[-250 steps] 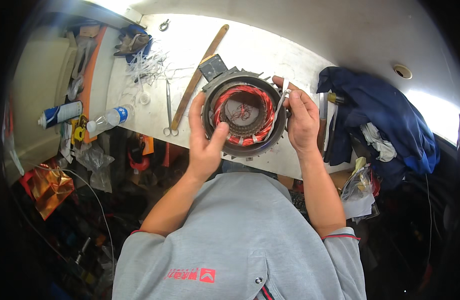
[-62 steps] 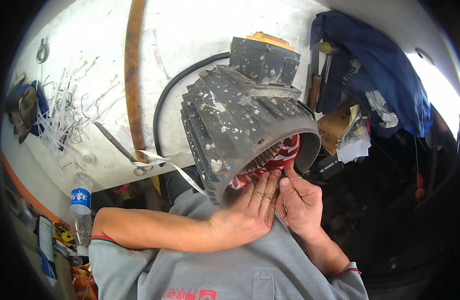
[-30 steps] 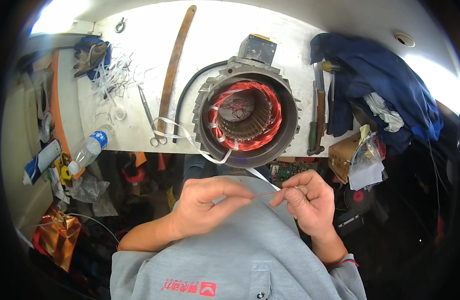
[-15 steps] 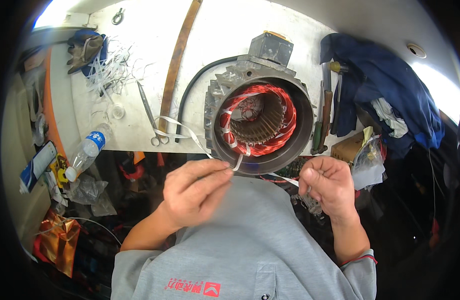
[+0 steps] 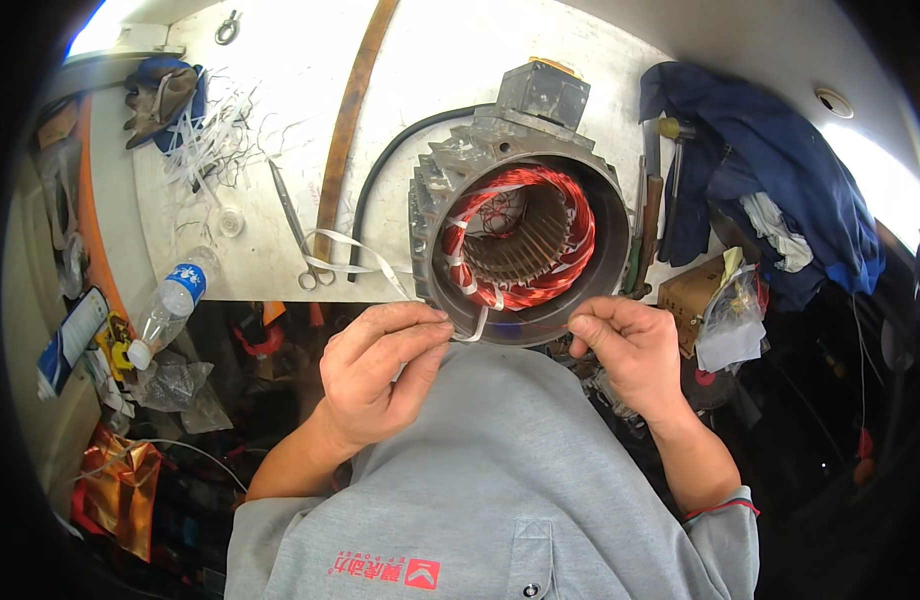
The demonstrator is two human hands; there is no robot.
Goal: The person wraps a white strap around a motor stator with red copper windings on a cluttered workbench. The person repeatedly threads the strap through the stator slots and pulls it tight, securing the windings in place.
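Observation:
A finned motor housing (image 5: 450, 170) stands at the bench edge in front of me, its round opening facing me. Inside sits a ring of red windings (image 5: 580, 225), bound in places with white tape. My left hand (image 5: 385, 365) pinches a flat white tape (image 5: 375, 255) at the lower rim; it loops back over the bench and also runs up to the windings. My right hand (image 5: 630, 350) is closed, thumb against forefinger, at the rim's lower right. A thin reddish line reaches its fingertips; what they hold is too fine to make out.
Scissors (image 5: 298, 235), a brown strip (image 5: 352, 120) and a black cable (image 5: 380, 160) lie left of the housing. Farther left are tape scraps (image 5: 210, 140), a glove (image 5: 160, 100) and a plastic bottle (image 5: 175, 305). Hand tools (image 5: 652, 220) and dark blue cloth (image 5: 760, 180) lie right.
My right hand has moved up and left, closer to the rim. The white tape that ran to it no longer shows there. My left hand has shifted slightly left, still pinching the tape.

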